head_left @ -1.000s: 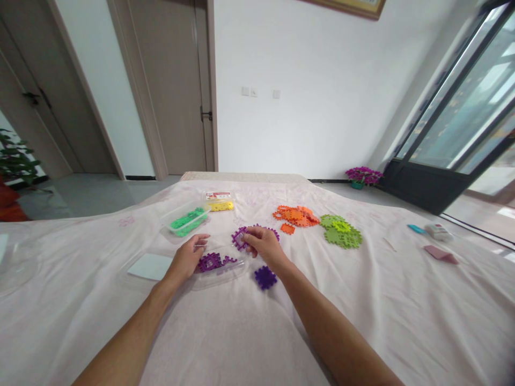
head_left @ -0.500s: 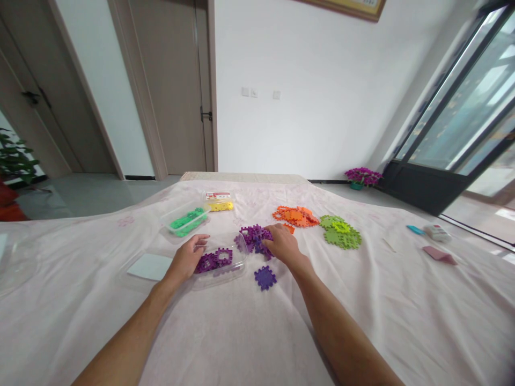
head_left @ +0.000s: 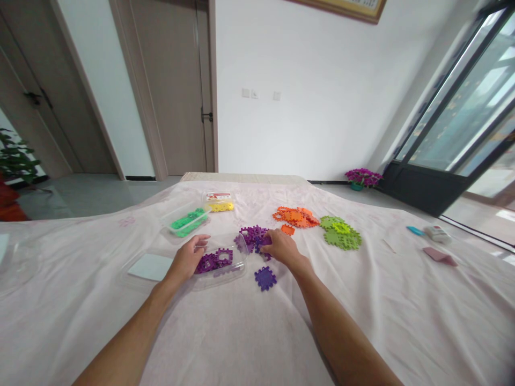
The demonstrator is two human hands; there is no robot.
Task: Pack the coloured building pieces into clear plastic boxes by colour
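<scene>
My left hand (head_left: 188, 258) is closed on the left side of a clear plastic box (head_left: 237, 268), which holds several purple toothed interlocking pieces (head_left: 213, 260). Just right of the box, a heap of purple pieces (head_left: 250, 236) lies on the cloth. At that heap's right edge my right hand (head_left: 279, 247) pinches a dark violet interlocking piece (head_left: 259, 244), its right part covered by the fingers. Nearer to me, one blue-violet square piece (head_left: 265, 279) lies flat by itself.
Beyond the heap lie orange pieces (head_left: 295, 216) and green pieces (head_left: 341, 234). Clear boxes of green pieces (head_left: 185, 222) and yellow pieces (head_left: 221, 206) stand at the back left. A clear lid with a white sheet (head_left: 148, 267) is left. A pink paper (head_left: 440, 256) lies far right.
My right hand has drawn slightly nearer and lower at the purple heap, uncovering a small orange piece behind it. The left hand and box have stayed put.
</scene>
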